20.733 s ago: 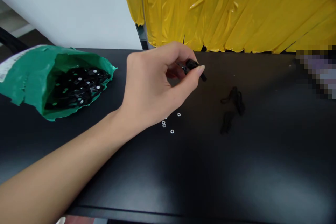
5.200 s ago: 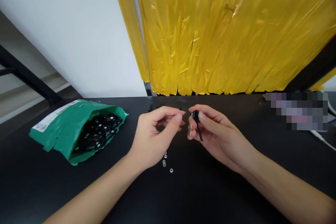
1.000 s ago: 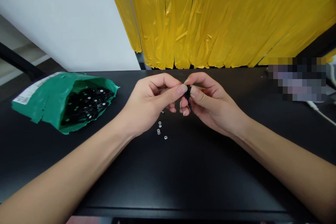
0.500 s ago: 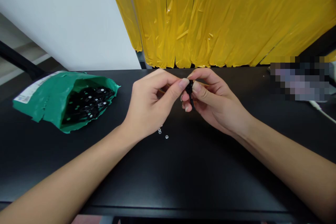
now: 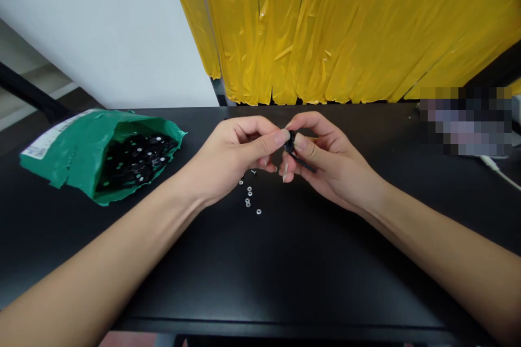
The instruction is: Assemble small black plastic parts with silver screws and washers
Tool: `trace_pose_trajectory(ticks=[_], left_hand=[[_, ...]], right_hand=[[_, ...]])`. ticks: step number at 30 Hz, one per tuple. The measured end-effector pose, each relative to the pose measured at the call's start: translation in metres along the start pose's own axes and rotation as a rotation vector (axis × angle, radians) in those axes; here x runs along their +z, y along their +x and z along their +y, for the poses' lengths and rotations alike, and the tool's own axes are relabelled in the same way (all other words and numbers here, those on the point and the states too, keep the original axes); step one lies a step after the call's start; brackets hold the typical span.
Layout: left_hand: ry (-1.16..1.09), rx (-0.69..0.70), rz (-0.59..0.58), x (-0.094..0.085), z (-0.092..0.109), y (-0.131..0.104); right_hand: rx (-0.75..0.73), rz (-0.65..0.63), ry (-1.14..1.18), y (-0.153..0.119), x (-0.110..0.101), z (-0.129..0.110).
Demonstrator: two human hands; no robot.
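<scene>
A small black part [image 5: 289,145] with a thin dark stem is held between my two hands above the black table. Thumb and forefinger of my left hand [image 5: 234,157] pinch at its upper left edge. My right hand [image 5: 336,160] grips it from the right, thumb on its face and fingers curled behind; the stem [image 5: 303,162] slants down to the right. Fingertips hide much of the part, so its exact kind is unclear. Below my left hand lie several small silver nuts [image 5: 249,193] and what looks like a little screw [image 5: 254,172].
At left, an opened green plastic bag [image 5: 79,160] lies on the black table [image 5: 285,271], full of black pieces [image 5: 140,157] with silver spots. A blurred-out object [image 5: 464,124] and a white cable [image 5: 499,173] are at right. Yellow plastic sheeting [image 5: 325,27] hangs behind.
Both hands have lowered slightly, and the black part has tilted so its stem points more to the right. More of the silver nuts and the screw now show beneath my left hand.
</scene>
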State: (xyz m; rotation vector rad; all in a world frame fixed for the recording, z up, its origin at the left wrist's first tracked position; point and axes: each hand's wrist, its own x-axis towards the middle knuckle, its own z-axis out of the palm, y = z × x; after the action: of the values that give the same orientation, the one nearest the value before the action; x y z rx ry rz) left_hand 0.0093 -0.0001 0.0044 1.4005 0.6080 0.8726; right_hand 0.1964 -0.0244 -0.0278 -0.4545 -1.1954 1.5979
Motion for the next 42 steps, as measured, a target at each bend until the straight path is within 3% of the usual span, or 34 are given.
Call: trace_pose_trajectory(ticks=[9, 16, 26, 35, 42], left_hand=[[-0.239, -0.087, -0.009, 0.006, -0.001, 0.0], [-0.025, 0.0, 0.181, 0.007, 0.0, -0.001], [-0.004, 0.089, 0.174, 0.016, 0.0, -0.006], [-0.135, -0.025, 0.215, 0.022, -0.004, -0.009], [-0.13, 0.006, 0.219, 0.022, -0.002, -0.009]], right_hand=[[0.003, -0.004, 0.044, 0.002, -0.003, -0.005], [-0.019, -0.029, 0.075, 0.003, -0.002, -0.005], [-0.01, -0.058, 0.124, 0.005, -0.002, -0.001], [-0.035, -0.072, 0.145, 0.005, -0.003, 0.001], [-0.024, -0.072, 0.16, 0.005, -0.001, 0.002]])
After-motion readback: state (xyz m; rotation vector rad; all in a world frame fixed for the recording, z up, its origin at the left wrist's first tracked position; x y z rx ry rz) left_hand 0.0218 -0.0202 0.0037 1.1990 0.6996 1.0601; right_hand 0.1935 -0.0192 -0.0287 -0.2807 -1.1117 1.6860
